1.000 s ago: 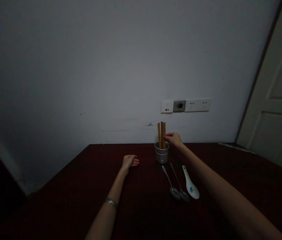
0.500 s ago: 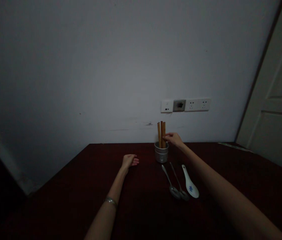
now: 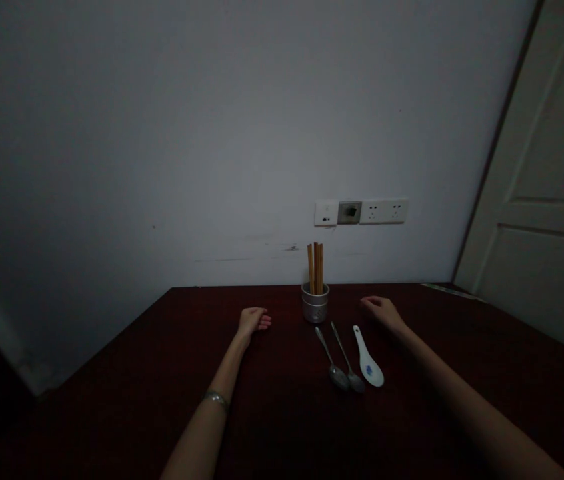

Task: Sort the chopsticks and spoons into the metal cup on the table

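Observation:
A grey metal cup (image 3: 315,308) stands near the wall, with several wooden chopsticks (image 3: 315,267) upright in it. Left of the cup, my left hand (image 3: 253,321) lies on the table with its fingers loosely bent and nothing in them. To the cup's right, my right hand (image 3: 381,312) is apart from it, its fingers drawn together and holding nothing I can see. Two metal spoons lie in front of the cup, a left spoon (image 3: 337,377) and a right spoon (image 3: 356,382). Beside them, below my right hand, is a white soup spoon (image 3: 371,369) with a blue mark.
The dark red table (image 3: 137,380) runs up to a pale wall (image 3: 162,133). Wall sockets (image 3: 383,211) are set above the table's back edge. A panelled door (image 3: 547,200) stands at the right. My left wrist wears a bracelet (image 3: 217,399).
My right hand has let go of the chopsticks and moved right and down to the table. The chopsticks stay in the cup. The view has turned slightly right; my left hand stays resting.

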{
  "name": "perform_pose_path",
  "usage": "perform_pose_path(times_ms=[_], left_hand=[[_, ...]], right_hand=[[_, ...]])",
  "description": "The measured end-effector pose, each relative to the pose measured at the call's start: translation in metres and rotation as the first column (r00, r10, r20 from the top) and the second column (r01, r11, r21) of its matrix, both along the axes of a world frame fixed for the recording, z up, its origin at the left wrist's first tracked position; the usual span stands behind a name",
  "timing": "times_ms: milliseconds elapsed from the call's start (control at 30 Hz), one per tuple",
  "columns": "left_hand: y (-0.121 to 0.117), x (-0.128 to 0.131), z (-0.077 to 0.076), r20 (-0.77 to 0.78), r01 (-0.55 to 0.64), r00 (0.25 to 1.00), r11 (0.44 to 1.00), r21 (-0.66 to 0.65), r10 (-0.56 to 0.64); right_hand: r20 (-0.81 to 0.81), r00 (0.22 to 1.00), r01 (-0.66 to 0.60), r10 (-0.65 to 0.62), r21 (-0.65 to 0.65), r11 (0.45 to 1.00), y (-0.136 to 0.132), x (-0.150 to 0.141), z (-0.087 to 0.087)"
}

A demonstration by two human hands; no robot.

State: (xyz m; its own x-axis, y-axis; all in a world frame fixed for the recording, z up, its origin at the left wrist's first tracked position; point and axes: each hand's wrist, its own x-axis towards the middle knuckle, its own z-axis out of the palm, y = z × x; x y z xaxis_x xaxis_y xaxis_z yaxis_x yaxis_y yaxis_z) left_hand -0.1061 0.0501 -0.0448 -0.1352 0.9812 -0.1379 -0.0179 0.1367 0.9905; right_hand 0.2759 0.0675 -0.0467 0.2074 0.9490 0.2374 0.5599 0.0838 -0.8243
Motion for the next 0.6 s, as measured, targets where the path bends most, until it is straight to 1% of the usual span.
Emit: perform_pose_path(times_ms=[67,133,200,267,333,400,600], left_hand=[[-0.001,0.0,0.0,-0.011,-0.009,1.0,1.0,0.003,0.009],[-0.001,0.0,0.001,-0.019,-0.011,1.0,1.0,0.011,0.011],[-0.002,0.001,0.002,-0.031,-0.008,0.999,1.0,0.016,0.008],[-0.003,0.001,0.002,-0.043,-0.004,0.999,1.0,0.02,0.004],[-0.004,0.002,0.003,-0.055,-0.004,0.998,1.0,0.024,0.005],[-0.004,0.003,0.003,-0.073,-0.01,0.997,1.0,0.024,0.012],[-0.005,0.006,0.001,-0.121,-0.011,0.993,0.999,0.034,0.016]], right_hand=[[0.227,0.972,0.057,-0.067,0.05,0.997,-0.015,0.015,-0.017],[0.375,0.925,0.043,-0.068,0.075,0.996,-0.026,0.022,-0.03],[0.479,0.877,0.001,-0.044,0.091,0.996,-0.034,0.023,-0.037],[0.558,0.829,-0.03,-0.03,0.098,0.995,-0.038,0.019,-0.038],[0.609,0.793,-0.042,-0.025,0.096,0.995,-0.041,0.014,-0.037],[0.628,0.778,-0.051,-0.017,0.09,0.995,-0.042,0.011,-0.034],[0.614,0.789,-0.053,-0.013,0.089,0.995,-0.043,0.013,-0.034]])
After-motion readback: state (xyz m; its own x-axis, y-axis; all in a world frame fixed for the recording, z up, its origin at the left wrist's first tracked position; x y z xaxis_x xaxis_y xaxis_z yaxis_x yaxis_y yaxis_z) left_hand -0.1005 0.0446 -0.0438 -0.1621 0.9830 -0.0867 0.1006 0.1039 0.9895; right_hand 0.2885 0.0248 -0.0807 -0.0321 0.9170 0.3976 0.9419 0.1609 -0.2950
